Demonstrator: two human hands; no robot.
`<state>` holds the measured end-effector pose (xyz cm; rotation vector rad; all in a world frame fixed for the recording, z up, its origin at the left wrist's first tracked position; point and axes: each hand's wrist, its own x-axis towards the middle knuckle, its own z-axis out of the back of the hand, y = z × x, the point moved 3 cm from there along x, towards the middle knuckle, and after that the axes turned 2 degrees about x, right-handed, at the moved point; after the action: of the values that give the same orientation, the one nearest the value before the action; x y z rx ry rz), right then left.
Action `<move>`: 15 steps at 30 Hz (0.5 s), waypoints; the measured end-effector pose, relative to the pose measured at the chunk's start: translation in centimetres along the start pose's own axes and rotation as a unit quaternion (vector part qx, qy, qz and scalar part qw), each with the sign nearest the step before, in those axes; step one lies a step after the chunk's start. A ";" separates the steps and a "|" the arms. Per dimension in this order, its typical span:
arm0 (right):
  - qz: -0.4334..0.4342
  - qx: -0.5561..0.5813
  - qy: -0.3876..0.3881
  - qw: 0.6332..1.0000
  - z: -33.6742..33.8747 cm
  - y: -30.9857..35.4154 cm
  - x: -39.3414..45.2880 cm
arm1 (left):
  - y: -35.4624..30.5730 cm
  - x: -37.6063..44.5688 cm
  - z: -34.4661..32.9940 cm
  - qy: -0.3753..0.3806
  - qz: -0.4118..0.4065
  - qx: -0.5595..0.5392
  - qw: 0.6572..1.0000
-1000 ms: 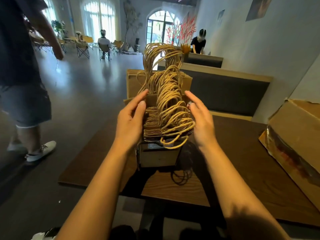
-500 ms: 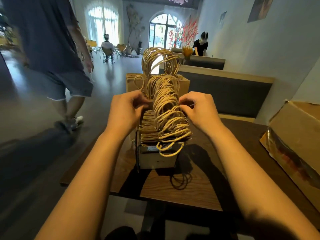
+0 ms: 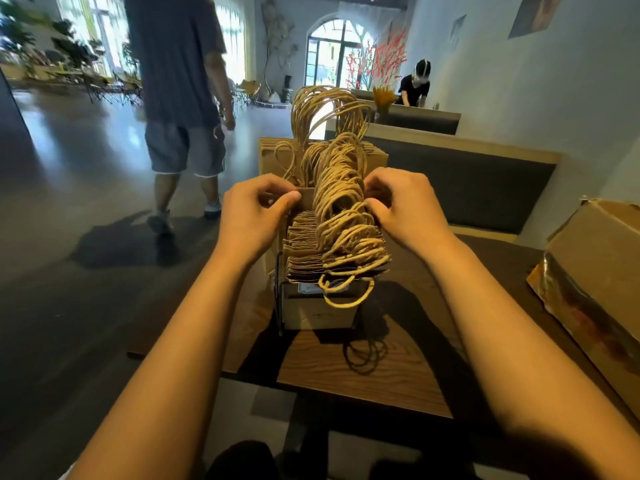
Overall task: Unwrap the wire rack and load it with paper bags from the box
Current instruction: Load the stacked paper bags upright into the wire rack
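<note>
Paper bags [image 3: 304, 251]: flat brown kraft, packed upright in a tight row so only their thin top edges show, ribbed like a stack of card. Twisted paper-cord handles [image 3: 341, 216] rise from them in a tangled, springy heap of loops; the farthest loops stand tallest, the nearest one droops over the front.

Wire rack [image 3: 278, 303]: thin black metal rods, visible only at the near left corner and along the front lower edge. It holds the row of bags and stands on the desk [image 3: 363, 386], a dark wood-grain top with a straight near edge. The rack sits toward the desk's left side, close to that edge.

My left hand [image 3: 254, 211] is curled, thumb and fingers pinching the top edge of a bag at the left of the row. My right hand [image 3: 405, 206] is curled likewise on the right side, its fingertips buried among the handles; I cannot tell exactly which bag they grip.

Cardboard box [image 3: 599, 271]: corrugated, scuffed, with glossy tape along its lower edge, lying tilted at the desk's right, well apart from the rack. Bare desk surface lies between them and in front of the rack.

A person [image 3: 180, 81] in shorts is on the shiny floor [image 3: 86, 202] to the left.
</note>
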<state>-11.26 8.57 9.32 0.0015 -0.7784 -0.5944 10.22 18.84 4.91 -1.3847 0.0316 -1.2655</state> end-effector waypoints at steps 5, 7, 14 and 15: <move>-0.013 -0.002 -0.026 1.000 -0.4 -1.3 -0.6 | 4.4 -3.6 -0.4 -0.040 0.143 -0.119 0.982; -0.026 0.025 -0.034 0.999 -0.6 -1.8 -1.0 | 6.7 -6.3 -1.1 -0.049 0.195 -0.119 0.972; -0.117 0.178 -0.075 0.974 -1.6 -2.9 -3.0 | 10.2 -11.1 -3.9 0.041 0.252 -0.092 0.962; -0.128 0.191 -0.071 0.971 -1.8 -3.2 -3.4 | 10.4 -11.4 -4.2 0.055 0.252 -0.088 0.962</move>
<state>-13.55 7.22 5.06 0.4230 -1.0328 -0.6860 9.31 20.32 -10.98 -1.3403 0.5528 -0.9208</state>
